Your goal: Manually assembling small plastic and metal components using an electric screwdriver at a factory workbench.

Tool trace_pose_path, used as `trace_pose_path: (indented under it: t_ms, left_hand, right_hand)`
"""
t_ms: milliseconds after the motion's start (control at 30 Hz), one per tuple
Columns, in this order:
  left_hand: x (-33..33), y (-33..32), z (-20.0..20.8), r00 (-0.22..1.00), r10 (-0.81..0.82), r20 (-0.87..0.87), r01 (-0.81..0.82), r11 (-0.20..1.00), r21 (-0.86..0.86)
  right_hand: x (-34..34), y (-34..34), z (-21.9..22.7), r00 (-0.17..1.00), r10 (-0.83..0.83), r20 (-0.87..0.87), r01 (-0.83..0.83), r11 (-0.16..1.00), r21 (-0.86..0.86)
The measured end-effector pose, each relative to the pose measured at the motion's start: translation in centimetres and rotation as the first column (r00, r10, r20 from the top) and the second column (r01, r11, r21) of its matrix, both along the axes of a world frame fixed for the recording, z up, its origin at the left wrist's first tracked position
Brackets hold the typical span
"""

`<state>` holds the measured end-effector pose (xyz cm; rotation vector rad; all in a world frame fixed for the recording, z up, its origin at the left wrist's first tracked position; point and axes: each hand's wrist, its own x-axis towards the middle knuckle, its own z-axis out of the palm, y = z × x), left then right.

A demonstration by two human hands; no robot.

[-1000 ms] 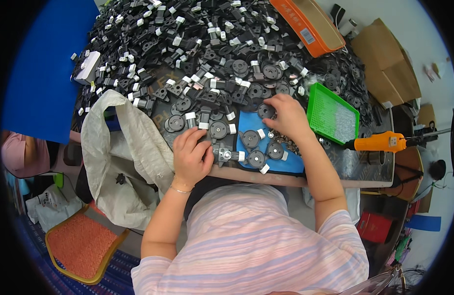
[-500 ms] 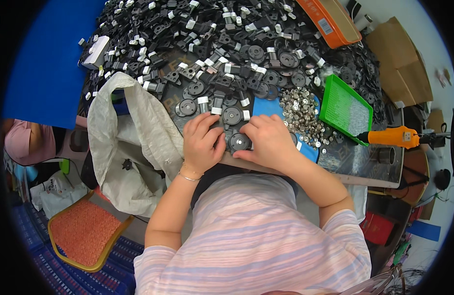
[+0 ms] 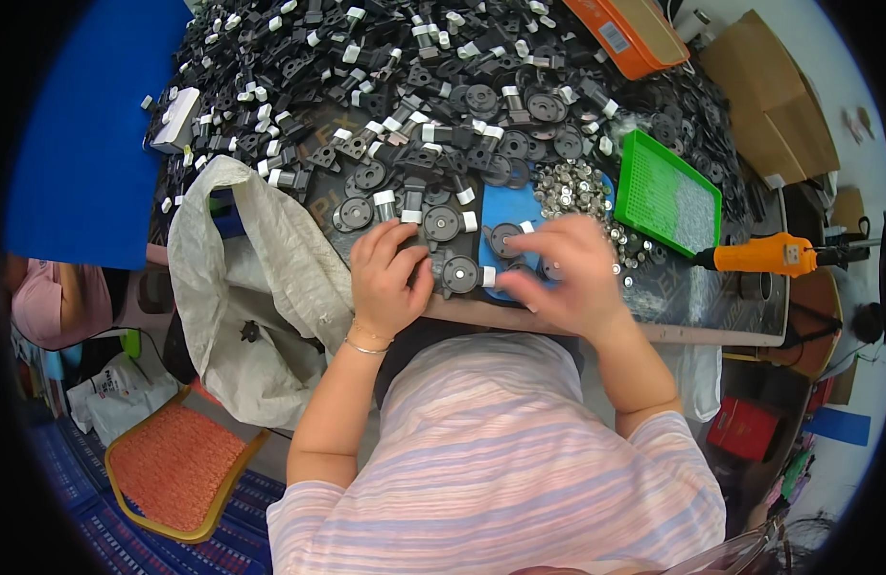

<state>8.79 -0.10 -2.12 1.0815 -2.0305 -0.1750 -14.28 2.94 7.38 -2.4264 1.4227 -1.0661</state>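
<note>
My left hand (image 3: 390,280) rests near the table's front edge, its fingers loosely bent and apart, the tips next to a black part with a white cap (image 3: 411,217). Just right of its thumb lies a round black disc part (image 3: 460,275) with a silvery centre and a white tip. Another black disc part (image 3: 442,223) lies just beyond. Over the blue mat (image 3: 508,204) is my right hand (image 3: 577,278), slightly blurred, with thumb and fingers spread. Its fingertips are close to a third disc part (image 3: 504,240); whether they touch it I cannot tell.
Small silvery metal pieces (image 3: 572,189) lie in a heap beside a green tray (image 3: 630,196) of tiny pieces. An orange electric screwdriver (image 3: 764,256) is at the right. Black parts (image 3: 299,67) with white caps cover the back. A whitish sack (image 3: 261,278) hangs at the left.
My right hand has left the near disc part and moved right, over the blue mat. That disc part now shows a silvery centre. My left hand has barely moved.
</note>
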Motion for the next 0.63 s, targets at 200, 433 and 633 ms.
trace_pose_path:
  t_ms: [200,433,633]
  left_hand:
    - [-0.4,0.1,1.3,0.996,0.071,-0.055,-0.066,0.994,0.088]
    - [-7.9,0.1,5.9,0.926,-0.376,-0.014,0.368,0.897,0.245]
    - [-11.9,-0.4,5.3,0.824,-0.494,0.276,0.357,0.832,0.424]
  right_hand:
    - [-14.8,5.5,1.5,0.681,-0.66,0.317,0.596,0.249,-0.763]
    - [-22.4,3.8,-1.4,0.559,-0.333,0.76,0.584,0.808,-0.076]
    - [-20.5,3.6,0.5,0.347,-0.119,0.93,0.427,0.903,-0.043]
